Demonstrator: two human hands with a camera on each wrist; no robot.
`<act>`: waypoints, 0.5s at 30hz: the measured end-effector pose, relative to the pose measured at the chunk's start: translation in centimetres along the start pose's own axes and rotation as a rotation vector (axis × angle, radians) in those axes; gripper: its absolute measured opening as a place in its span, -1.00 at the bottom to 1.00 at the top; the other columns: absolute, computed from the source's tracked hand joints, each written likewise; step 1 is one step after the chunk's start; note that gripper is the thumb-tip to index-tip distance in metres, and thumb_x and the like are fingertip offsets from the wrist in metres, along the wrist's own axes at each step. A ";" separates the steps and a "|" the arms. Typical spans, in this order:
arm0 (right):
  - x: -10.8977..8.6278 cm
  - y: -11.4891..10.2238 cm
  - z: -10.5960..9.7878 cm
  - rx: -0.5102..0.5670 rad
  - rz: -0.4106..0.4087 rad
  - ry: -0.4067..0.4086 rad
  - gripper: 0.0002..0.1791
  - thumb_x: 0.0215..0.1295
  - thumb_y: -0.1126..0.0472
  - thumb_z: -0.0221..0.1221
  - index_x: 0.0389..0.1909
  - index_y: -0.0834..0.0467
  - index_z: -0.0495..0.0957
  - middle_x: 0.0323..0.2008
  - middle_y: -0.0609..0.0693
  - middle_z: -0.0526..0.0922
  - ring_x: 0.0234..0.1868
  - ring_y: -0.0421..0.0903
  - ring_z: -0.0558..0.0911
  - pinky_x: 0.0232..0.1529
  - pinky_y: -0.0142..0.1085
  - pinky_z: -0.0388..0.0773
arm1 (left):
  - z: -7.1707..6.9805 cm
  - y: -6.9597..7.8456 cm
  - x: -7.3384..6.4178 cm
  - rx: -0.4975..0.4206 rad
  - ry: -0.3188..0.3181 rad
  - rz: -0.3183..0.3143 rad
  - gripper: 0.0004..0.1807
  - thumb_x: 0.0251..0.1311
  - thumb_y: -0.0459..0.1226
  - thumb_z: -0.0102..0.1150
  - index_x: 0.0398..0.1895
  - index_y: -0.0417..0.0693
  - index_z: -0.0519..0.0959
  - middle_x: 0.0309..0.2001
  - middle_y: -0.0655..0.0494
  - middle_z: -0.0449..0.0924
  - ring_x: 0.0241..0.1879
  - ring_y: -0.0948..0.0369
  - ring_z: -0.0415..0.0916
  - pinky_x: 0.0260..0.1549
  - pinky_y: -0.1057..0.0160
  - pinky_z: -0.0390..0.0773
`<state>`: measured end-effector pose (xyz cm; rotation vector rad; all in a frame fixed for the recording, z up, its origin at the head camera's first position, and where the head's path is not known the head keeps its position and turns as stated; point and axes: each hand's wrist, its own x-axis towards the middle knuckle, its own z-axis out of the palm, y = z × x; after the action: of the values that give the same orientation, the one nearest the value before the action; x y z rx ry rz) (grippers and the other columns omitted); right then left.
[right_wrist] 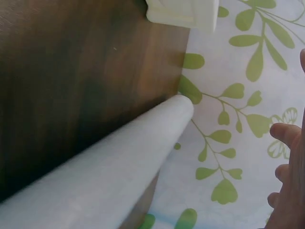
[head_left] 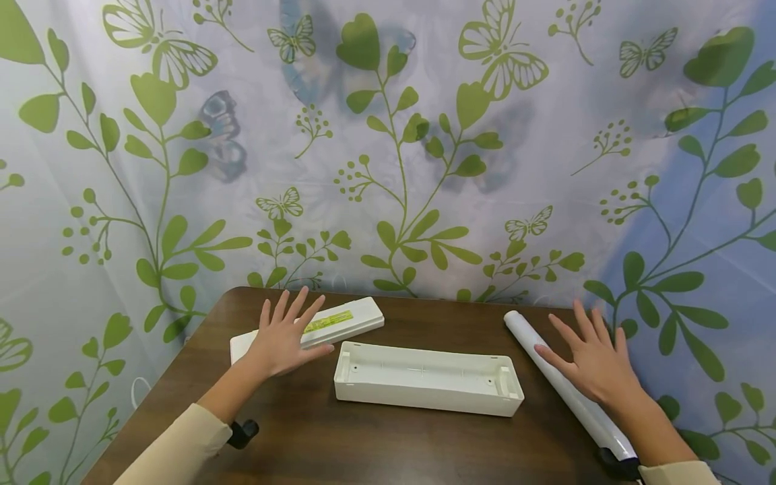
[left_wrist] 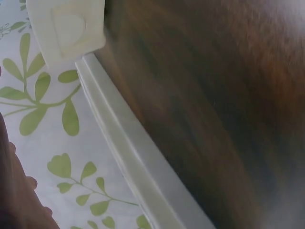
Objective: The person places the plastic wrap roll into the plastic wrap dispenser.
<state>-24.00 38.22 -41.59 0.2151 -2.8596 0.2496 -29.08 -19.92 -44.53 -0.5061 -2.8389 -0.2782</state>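
My left hand (head_left: pixel 280 345) is held out with spread fingers, overlapping a long white lid (head_left: pixel 354 315) that carries a yellow-green label. In the left wrist view that lid (left_wrist: pixel 128 148) runs as a ridged white strip, with the fingers at the left edge. Fingers spread as well, my right hand (head_left: pixel 597 367) appears over a long white roll (head_left: pixel 564 377) at the table's right side. The roll (right_wrist: pixel 119 162) fills the lower left of the right wrist view. Between the hands lies an open white box (head_left: pixel 424 397), long and narrow, its hollow facing up. Neither hand holds anything.
Everything lies on a dark brown wooden table (head_left: pixel 303 431). Behind it hangs a pale curtain (head_left: pixel 376 168) printed with green leaves and butterflies. A black strap piece (head_left: pixel 244 433) shows at the left wrist, another (head_left: pixel 618 465) at the right.
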 end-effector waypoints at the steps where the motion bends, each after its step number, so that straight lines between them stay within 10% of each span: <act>1: -0.2 0.1 0.2 0.001 0.001 0.001 -0.07 0.42 -0.43 0.01 0.64 -0.05 0.05 0.66 0.13 -0.47 0.61 0.39 -0.43 0.32 0.59 -0.54 | 0.2 0.1 -0.1 -0.001 0.005 0.006 0.10 0.13 0.52 0.04 0.67 0.40 -0.07 0.70 0.02 -0.25 0.64 -0.25 -0.29 0.48 -0.47 -0.31; 15: -2.7 1.1 1.5 0.041 -0.040 0.113 -0.20 0.42 -0.27 0.15 0.52 0.08 0.28 0.65 0.28 -0.16 0.62 0.40 -0.16 0.33 0.59 -0.14 | 1.3 1.8 -0.5 -0.121 0.045 0.073 0.09 0.16 0.41 0.16 0.67 0.39 -0.08 0.69 -0.01 -0.19 0.64 -0.22 -0.20 0.49 -0.45 -0.19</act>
<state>-21.99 39.35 -43.96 0.2571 -2.7377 0.3031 -28.21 -18.10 -45.62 -0.6180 -2.7646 -0.4440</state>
